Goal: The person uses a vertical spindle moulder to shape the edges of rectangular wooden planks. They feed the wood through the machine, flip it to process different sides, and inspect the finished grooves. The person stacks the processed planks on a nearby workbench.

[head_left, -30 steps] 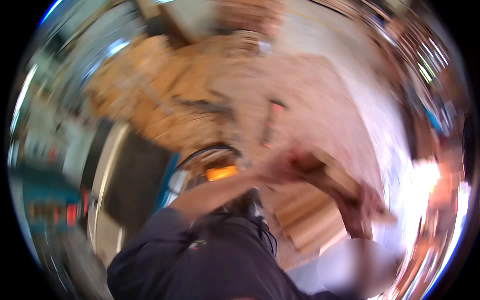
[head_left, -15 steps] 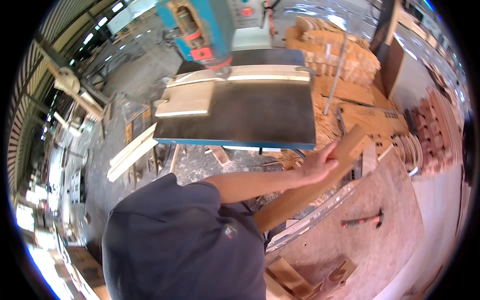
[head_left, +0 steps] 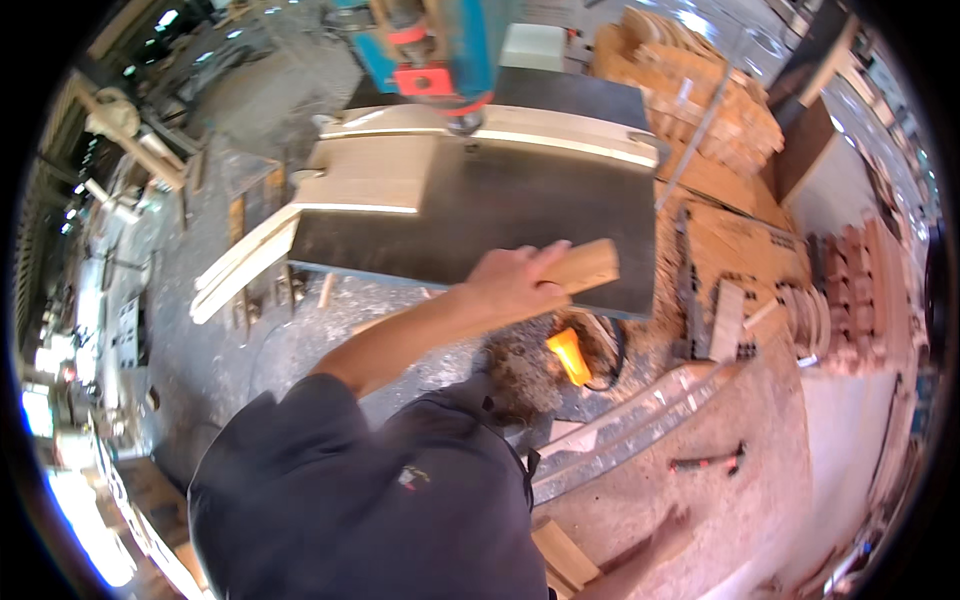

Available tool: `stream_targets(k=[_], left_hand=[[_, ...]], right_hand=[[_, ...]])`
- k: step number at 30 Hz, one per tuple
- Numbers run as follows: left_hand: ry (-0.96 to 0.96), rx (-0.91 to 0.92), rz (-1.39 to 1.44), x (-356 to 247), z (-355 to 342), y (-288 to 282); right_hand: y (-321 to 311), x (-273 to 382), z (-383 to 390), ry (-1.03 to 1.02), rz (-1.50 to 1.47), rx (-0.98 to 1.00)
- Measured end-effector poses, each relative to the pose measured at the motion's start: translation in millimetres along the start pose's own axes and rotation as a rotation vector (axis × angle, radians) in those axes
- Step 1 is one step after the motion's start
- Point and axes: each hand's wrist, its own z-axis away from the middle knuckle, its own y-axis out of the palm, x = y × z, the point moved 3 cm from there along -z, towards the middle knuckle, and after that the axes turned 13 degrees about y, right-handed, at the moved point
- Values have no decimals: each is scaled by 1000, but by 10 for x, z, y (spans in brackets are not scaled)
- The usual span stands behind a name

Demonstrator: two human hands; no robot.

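My left hand is wrapped round a long wooden board, whose far end lies over the front edge of the dark machine table. The rest of the board runs back to the left, partly behind my forearm. Above the table hangs the drill head of a teal machine with red parts. Low at the right, my right hand reaches over a pinkish wooden worktop, fingers apart and nothing visible in them. Close to it, wooden pieces lie on that worktop.
A pale fence strip and a flat board sit on the machine table. Pale strips lean at its left. A hammer rests on the worktop. An orange-yellow object is below the table. Stacked wooden parts stand behind right.
My left hand has carried the board leftward from the right side to the machine table's front edge. The right hand shows over the worktop, off the wooden pieces. My view has shifted.
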Motion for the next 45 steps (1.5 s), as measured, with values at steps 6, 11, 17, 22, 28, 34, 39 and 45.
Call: stream_targets(k=[6, 11, 17, 22, 28, 34, 39, 45], left_hand=[[41, 66, -61, 597, -162, 51], [163, -8, -56, 830, -293, 171], [407, -104, -140, 855, -583, 202], [220, -80, -290, 770, -577, 301], [147, -226, -381, 691, -570, 563], [54, -228, -363, 610, -727, 647], [51, -236, -201, 711, -625, 576], [33, -481, -85, 816, -838, 622]], right_hand=[[750, 264, -488, 45, -25, -125], [752, 323, -751, 232, -166, -59], [939, 201, -1471, 185, -277, 21], [1076, 551, -1612, 504, -1051, 301], [813, 533, -1394, 499, -1367, 253], [217, 1816, -673, 136, -1545, 411], [-571, 3052, 379, 26, -1085, 640], [-650, 3963, 592, -286, -1287, 987]])
